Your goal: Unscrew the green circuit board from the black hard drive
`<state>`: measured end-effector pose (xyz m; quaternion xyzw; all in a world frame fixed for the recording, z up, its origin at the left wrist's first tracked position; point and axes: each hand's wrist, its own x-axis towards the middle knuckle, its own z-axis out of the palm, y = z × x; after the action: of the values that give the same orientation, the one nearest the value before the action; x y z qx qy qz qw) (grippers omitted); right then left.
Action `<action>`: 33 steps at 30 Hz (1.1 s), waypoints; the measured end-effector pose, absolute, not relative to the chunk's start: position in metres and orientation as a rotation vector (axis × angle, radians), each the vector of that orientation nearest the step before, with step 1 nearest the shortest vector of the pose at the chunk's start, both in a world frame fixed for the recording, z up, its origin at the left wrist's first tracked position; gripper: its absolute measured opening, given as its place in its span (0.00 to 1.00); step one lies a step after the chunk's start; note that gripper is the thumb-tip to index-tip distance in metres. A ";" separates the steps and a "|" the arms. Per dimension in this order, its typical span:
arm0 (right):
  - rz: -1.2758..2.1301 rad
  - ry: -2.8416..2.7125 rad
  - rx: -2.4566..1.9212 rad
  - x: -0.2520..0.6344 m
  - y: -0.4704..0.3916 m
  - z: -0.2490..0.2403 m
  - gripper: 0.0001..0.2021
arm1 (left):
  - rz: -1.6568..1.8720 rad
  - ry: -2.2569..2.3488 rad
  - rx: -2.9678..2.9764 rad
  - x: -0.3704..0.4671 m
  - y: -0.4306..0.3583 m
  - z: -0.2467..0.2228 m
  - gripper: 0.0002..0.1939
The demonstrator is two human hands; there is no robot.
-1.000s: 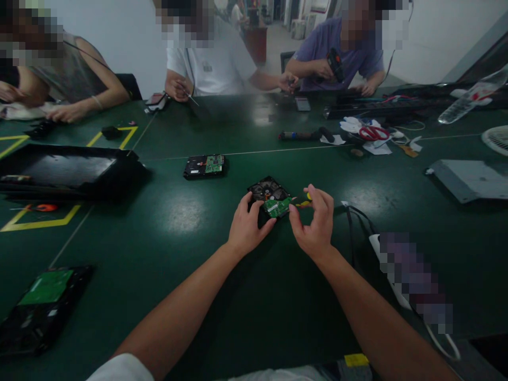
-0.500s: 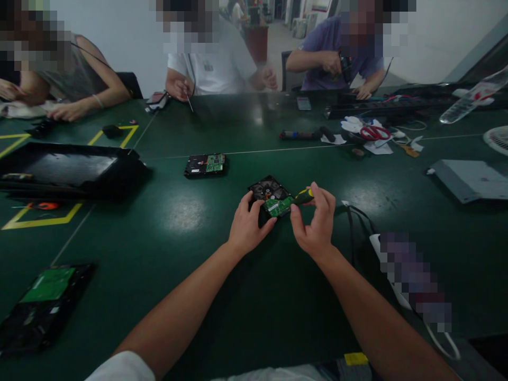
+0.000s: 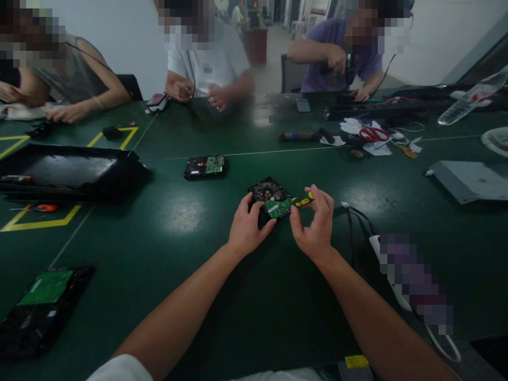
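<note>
Hard disk drive [image 3: 265, 188] sits on the worktop [image 3: 254, 301] with its green circuit board [image 3: 279, 207] facing up; whether its near edge is raised a little cannot be told. The left hand [image 3: 248, 224] is clamped on the drive's near-left side, fingers along the left flank and thumb by the near corner. The right hand [image 3: 315, 222], just right of the drive, has its fingers closed on a yellow-and-black screwdriver [image 3: 304, 201], whose tip points toward the board's right edge; contact there is too small to make out.

The drive should feel dense for its size and quite stiff, its casing probably smooth enough to slide or swivel unless braced. The board looks the fragile part, so the casing's side edges seem the best hold. A second drive [image 3: 198, 166] lies beyond the first and to its left.
</note>
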<state>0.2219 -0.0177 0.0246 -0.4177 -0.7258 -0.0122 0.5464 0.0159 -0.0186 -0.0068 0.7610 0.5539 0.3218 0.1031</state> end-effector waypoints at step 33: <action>-0.049 -1.699 -0.966 0.223 -0.016 0.019 0.40 | 0.920 1.664 2.231 0.015 -0.019 -0.007 0.29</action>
<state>0.2227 -0.0158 0.0185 -0.4096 -0.7207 -0.0208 0.5590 0.0154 -0.0189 -0.0069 0.7569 0.5645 0.3121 0.1047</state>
